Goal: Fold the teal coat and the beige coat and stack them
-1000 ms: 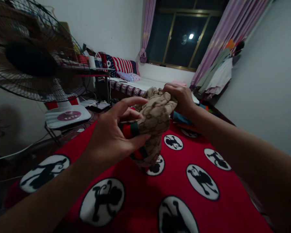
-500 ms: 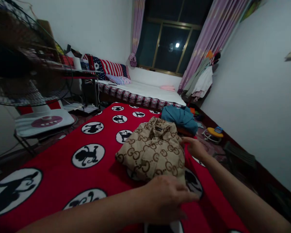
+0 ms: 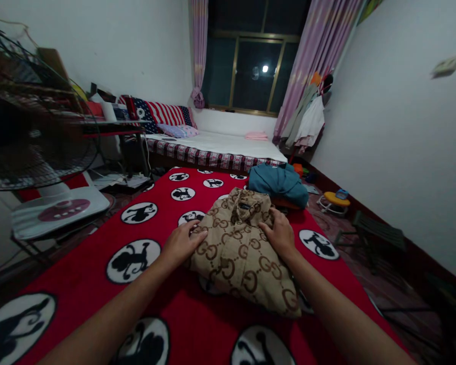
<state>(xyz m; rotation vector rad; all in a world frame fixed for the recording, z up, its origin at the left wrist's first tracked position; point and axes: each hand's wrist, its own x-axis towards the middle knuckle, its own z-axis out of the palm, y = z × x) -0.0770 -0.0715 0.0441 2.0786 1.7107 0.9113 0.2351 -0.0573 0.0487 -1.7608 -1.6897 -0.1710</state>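
A tan garment with a brown letter pattern lies folded on the red blanket with monkey prints, its collar at the far side. At its left edge is my left hand, fingers spread, the thumb on the cloth. My right hand touches the garment's upper right side near the collar, its thumb apart from the other fingers and resting on top. Some fingertips of both hands are hidden at the cloth's edges.
Beyond the garment sits a bundled teal cloth. A fan stands at the left, near a cluttered desk. At the right are a yellow stool and a dark folding stool.
My left hand has moved from the garment's near edge to its left side. My right hand has shifted onto its upper right. The garment has turned slightly, and the camera view has shifted.
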